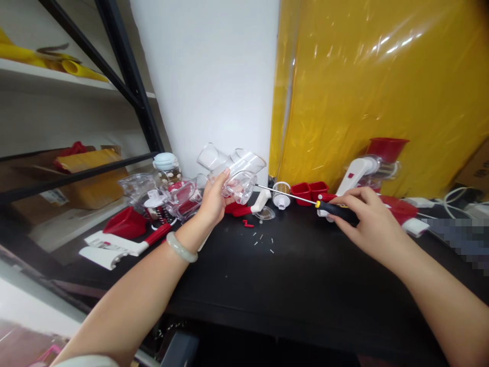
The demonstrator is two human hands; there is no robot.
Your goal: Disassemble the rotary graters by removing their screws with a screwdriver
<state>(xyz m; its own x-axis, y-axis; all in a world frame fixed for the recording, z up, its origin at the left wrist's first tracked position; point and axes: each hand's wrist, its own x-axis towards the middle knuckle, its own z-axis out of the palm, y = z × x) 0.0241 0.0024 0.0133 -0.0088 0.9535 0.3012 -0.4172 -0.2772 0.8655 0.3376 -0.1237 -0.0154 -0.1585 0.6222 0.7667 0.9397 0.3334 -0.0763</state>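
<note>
My left hand [217, 198] is closed around a clear plastic grater housing [239, 165], held tilted above the black table. In my right hand [362, 211] is a screwdriver [288, 195] with a black and yellow handle, its long shaft pointing left. The screwdriver's tip meets the near end of the housing; whether it sits in a screw is too small to tell. Several small screws [262, 237] and a little red piece [247, 224] lie on the table below the housing.
An assembled rotary grater [372, 168] with a red hopper stands at the right. White drum [281, 196] and red cups [309, 192] sit behind my hands. Red, white and clear parts [126, 224] crowd the left, near a blue-lidded bottle [166, 164]. A black shelf frame [128, 66] rises there.
</note>
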